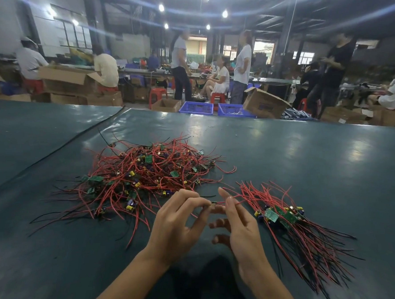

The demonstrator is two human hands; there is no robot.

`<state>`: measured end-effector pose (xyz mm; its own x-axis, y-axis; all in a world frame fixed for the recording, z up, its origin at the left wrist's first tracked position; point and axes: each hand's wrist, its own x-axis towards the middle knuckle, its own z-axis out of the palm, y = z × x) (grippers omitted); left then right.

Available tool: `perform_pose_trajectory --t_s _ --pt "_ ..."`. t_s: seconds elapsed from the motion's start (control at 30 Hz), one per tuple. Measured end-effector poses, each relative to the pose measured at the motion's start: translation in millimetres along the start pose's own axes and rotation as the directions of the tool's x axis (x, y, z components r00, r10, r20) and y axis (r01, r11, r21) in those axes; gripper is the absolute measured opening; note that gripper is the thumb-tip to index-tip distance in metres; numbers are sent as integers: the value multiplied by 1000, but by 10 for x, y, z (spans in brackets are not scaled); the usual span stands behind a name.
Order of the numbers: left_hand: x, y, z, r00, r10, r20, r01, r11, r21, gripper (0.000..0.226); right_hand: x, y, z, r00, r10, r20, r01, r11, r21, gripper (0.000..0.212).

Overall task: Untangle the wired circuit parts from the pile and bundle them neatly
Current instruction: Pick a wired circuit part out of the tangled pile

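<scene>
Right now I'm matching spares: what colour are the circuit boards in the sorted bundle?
Green; the circuit boards show best in the head view.

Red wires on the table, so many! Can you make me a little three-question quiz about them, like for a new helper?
1. True or false: the tangled pile lies to the right of the neat bundle.
2. The table is: A dark green, B white, C yellow?
3. Which hands pinch the wired part between pile and bundle?

Key: 1 false. 2 A. 3 both, the left hand and the right hand.
</scene>
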<state>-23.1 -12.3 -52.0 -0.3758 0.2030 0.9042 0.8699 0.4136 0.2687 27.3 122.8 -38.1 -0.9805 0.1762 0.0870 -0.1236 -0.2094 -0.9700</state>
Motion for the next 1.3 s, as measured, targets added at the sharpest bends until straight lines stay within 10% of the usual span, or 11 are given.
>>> perform_pose_trajectory --t_s 0.37,0.57,1.1,1.3 --pt "-95 -11 10 902 -139 409 153 988 -2 39 47 -39 -37 986 30 -161 -16 996 86 27" --pt "-103 -22 64 752 -463 470 622 735 -272 35 54 -54 -67 984 159 -75 -145 974 175 27" --pt "-4 80 131 672 -640 372 738 544 -399 55 92 5 -69 963 120 -243 -103 992 79 16" --pt "-19 92 93 685 -532 498 724 571 -386 25 106 45 -80 970 97 -224 -91 995 37 17"
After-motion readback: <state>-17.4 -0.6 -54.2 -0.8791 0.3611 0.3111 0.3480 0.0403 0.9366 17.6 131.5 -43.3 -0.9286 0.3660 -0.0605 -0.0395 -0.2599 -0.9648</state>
